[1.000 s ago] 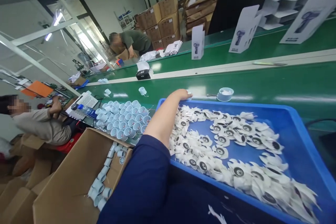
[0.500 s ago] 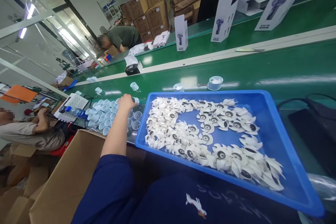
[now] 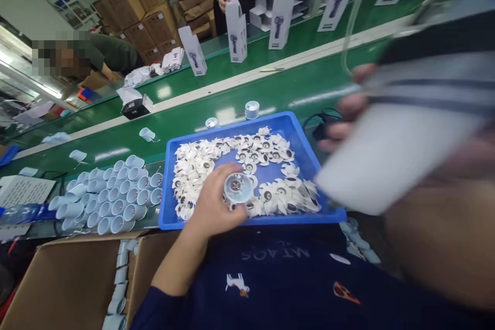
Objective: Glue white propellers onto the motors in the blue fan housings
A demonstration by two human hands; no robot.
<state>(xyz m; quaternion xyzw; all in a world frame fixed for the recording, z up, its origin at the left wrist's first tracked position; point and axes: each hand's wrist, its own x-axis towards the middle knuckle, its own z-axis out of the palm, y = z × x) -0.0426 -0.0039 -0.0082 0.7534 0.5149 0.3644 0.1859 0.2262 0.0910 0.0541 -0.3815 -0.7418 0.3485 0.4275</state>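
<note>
Blue cup (image 3: 242, 197) in left hand (image 3: 214, 203), mouth facing camera, axis end-on

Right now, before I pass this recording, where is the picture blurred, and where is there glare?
Head view, right: the right hand and the pale object overlapping it are heavily blurred; head view, middle: the left hand and light blue cup are fairly clear; head view, beyond: glare streaks the green belt.
</note>
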